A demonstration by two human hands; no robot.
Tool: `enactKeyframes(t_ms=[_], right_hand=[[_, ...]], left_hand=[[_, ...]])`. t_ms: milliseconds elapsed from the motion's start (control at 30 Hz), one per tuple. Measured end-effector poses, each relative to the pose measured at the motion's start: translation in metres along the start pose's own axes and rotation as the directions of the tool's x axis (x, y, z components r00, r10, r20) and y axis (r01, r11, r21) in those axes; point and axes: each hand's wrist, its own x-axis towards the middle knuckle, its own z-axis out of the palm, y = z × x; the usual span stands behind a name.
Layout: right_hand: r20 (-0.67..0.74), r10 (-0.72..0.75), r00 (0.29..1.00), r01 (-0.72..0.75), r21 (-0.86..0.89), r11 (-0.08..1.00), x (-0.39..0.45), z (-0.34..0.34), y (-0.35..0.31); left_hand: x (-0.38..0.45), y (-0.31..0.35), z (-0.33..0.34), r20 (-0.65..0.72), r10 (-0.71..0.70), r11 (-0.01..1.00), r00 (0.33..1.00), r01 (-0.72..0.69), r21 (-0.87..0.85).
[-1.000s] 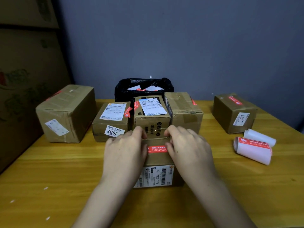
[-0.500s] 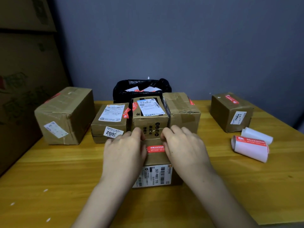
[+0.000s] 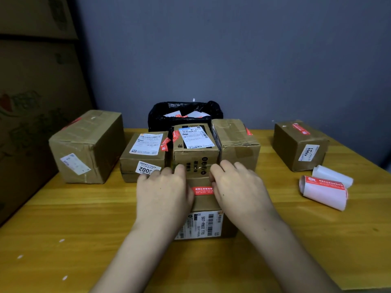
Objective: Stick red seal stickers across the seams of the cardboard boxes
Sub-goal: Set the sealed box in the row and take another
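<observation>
While the wooden table (image 3: 63, 208) carries several taped cardboard boxes, the biggest box (image 3: 88, 146) sits far left, then a row of three further back; the left one (image 3: 143, 157) bears a tag reading "3002". Nearest, a small box (image 3: 203, 206) labelled "507-P802 T70" lies under both hands. Left hand (image 3: 165, 191) and right hand (image 3: 239, 187) press flat, fingers extended, on either end of the red seal sticker (image 3: 203, 190) across its top. A sticker roll (image 3: 323, 192) lies right.
</observation>
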Motion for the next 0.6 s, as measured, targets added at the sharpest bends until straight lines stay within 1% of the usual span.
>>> enactKeyframes(t_ms=[100, 133, 200, 233, 267, 300, 333, 400, 433, 533, 600], right_hand=[[-0.026, 0.005, 1.000, -0.004, 0.024, 1.000, -0.001, -0.005, 0.007], [-0.040, 0.021, 0.999, -0.019, 0.046, 0.999, -0.002, -0.008, 0.010], [-0.077, 0.080, 0.994, -0.068, 0.142, 0.987, -0.009, -0.012, 0.018], [-0.125, 0.106, 0.986, -0.081, 0.192, 0.978, -0.015, -0.013, 0.021], [-0.181, 0.122, 0.976, -0.079, 0.231, 0.970, -0.021, -0.012, 0.022], [-0.224, 0.123, 0.967, -0.062, 0.262, 0.963, -0.028, -0.012, 0.021], [-0.246, 0.105, 0.964, -0.034, 0.275, 0.961, -0.033, -0.009, 0.018], [-0.215, 0.032, 0.976, 0.019, 0.233, 0.972, -0.039, 0.001, 0.009], [-0.177, -0.004, 0.984, 0.042, 0.213, 0.976, -0.040, 0.005, 0.004], [-0.100, -0.055, 0.993, 0.071, 0.164, 0.984, -0.040, 0.019, -0.005], [-0.052, -0.046, 0.998, 0.052, 0.139, 0.989, -0.040, 0.026, -0.006]], left_hand=[[0.000, -0.002, -0.005, 0.028, -0.015, 0.999, 0.999, 0.016, -0.035], [0.000, -0.004, -0.007, 0.012, -0.027, 0.998, 1.000, 0.027, -0.061], [-0.003, -0.010, -0.011, -0.087, -0.021, 0.993, 0.996, 0.011, -0.121], [-0.008, -0.014, -0.011, -0.141, 0.008, 0.983, 0.990, -0.034, -0.181], [-0.013, -0.017, -0.011, -0.142, 0.063, 0.963, 0.988, -0.097, -0.250], [-0.017, -0.018, -0.008, -0.112, 0.146, 0.937, 0.983, -0.173, -0.303], [-0.021, -0.017, -0.004, -0.079, 0.224, 0.920, 0.971, -0.238, -0.313], [-0.024, -0.009, 0.006, -0.042, 0.311, 0.918, 0.949, -0.312, -0.243], [-0.026, -0.005, 0.011, -0.015, 0.316, 0.927, 0.949, -0.312, -0.210], [-0.027, 0.008, 0.031, -0.082, 0.283, 0.936, 0.956, -0.294, -0.196], [-0.026, 0.013, 0.036, -0.077, 0.262, 0.945, 0.962, -0.271, -0.183]])
